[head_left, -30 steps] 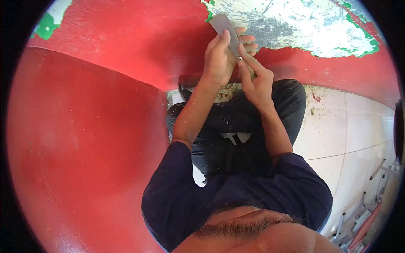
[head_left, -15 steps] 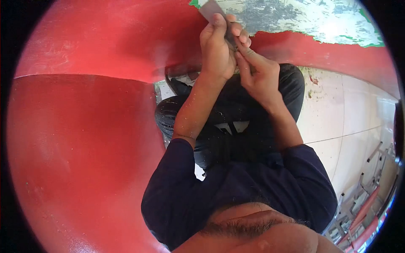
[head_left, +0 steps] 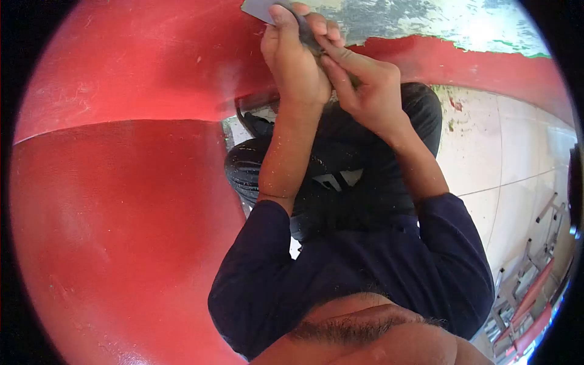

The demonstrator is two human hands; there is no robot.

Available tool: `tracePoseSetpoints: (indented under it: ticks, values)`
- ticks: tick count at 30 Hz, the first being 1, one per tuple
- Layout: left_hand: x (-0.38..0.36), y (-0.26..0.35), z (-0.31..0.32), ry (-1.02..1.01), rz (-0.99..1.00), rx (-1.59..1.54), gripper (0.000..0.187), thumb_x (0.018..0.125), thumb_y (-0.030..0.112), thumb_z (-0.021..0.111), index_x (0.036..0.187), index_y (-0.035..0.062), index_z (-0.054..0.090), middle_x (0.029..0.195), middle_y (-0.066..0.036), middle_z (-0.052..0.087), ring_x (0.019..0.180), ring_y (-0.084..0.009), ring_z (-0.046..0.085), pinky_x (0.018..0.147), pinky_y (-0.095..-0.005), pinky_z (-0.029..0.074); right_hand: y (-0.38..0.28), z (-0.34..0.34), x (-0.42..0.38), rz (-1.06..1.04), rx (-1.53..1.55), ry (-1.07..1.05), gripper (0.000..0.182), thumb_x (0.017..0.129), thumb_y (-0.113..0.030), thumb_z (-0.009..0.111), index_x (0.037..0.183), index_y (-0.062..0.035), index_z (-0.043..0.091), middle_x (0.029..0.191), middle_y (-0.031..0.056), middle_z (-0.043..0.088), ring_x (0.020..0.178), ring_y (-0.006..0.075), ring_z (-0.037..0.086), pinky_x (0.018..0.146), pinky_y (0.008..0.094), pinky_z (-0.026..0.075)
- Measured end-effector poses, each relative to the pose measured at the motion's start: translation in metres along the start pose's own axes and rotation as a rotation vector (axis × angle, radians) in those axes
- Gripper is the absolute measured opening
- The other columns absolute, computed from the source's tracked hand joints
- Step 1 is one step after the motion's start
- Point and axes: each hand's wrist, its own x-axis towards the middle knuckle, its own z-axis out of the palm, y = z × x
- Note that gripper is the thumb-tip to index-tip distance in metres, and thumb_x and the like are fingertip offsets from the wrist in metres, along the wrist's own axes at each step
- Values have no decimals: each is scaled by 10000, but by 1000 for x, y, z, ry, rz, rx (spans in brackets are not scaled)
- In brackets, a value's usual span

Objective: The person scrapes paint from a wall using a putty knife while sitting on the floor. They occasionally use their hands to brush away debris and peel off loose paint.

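A flat grey blade-like tool (head_left: 258, 8) slants up to the left at the top of the view, its upper end cut off by the frame. My left hand (head_left: 296, 64) is closed around it, palm toward me, with the thumb along the tool and the fingertips curled over its right side. My right hand (head_left: 369, 91) meets the tool's lower end with thumb and forefinger pinched together. The fingers hide that end. Just beyond the hands lies a patchy white and grey surface (head_left: 401, 21) with ragged green edges, beside red surface.
A large red panel (head_left: 121, 237) fills the left side. My dark-trousered legs (head_left: 243, 167) are folded under my arms. Pale floor tiles (head_left: 474, 152) with small debris lie to the right, and metal-framed red seats (head_left: 532, 295) stand at the lower right.
Both hands and the tool have shifted left and slightly up in the view, the left hand more than the right. The tool is still held, and the view has tilted slightly.
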Motion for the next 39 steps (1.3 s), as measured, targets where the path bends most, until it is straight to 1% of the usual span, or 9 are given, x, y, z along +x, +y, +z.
tracePoseSetpoints:
  ticks: [4,7,8,12,14,17,22,26,39]
  values:
    - [-16,-20,9,-18,-162,162,402,1015,437,373,916,65,490,662,-54,510,592,-188,561,577,-320,497,1,10,-8,56,90,108,267,846,-115,654,1112,-94,673,757,192,631,684,358,641,575,369,506]
    - [-5,-5,7,-18,7,268,403,1018,429,371,925,55,490,677,-64,513,585,-198,555,572,-331,497,1,12,-4,59,79,91,264,851,-95,641,1114,-89,672,818,212,641,747,354,661,623,355,525]
    - [-2,3,8,-46,5,161,403,1020,424,367,921,51,480,685,-58,506,588,-198,549,563,-335,493,-5,10,-2,69,70,61,265,853,-91,638,1115,-85,671,825,215,642,757,354,663,633,355,528]
    - [-22,-13,11,51,-296,60,379,1028,398,358,914,55,471,685,-39,473,580,-186,522,556,-328,487,-10,16,-19,104,95,142,238,845,-76,643,1081,-62,673,793,214,637,713,353,662,612,355,521]
    - [-22,-12,9,60,-264,83,373,1030,388,359,919,51,474,687,-39,470,576,-185,516,552,-326,485,-10,15,-25,150,61,142,238,831,-66,657,1068,-45,674,777,203,632,668,342,653,585,357,509]
    - [-26,-19,6,68,-244,39,373,1030,385,362,919,47,476,677,-43,481,562,-188,521,538,-324,480,-3,9,-29,58,16,87,249,831,-60,654,1079,-52,674,738,189,619,627,328,635,568,363,499]
    - [-14,-9,12,49,-118,112,420,1001,458,398,920,54,484,655,-51,496,550,-190,529,532,-327,481,6,16,-14,1,13,148,292,823,-68,667,1112,-109,683,680,135,601,570,288,608,532,360,486]
    - [-18,-12,11,41,-140,72,442,993,489,389,912,65,484,651,-48,498,559,-194,531,531,-338,481,0,6,-15,-31,-52,95,198,805,-63,667,997,-104,691,620,104,550,531,282,575,497,378,477]
    - [-7,2,8,25,-110,-52,425,990,482,407,894,73,469,662,-39,477,559,-192,517,543,-343,486,-4,5,-2,-85,-42,74,258,806,-64,663,1058,-113,685,631,123,576,562,290,600,507,384,483]
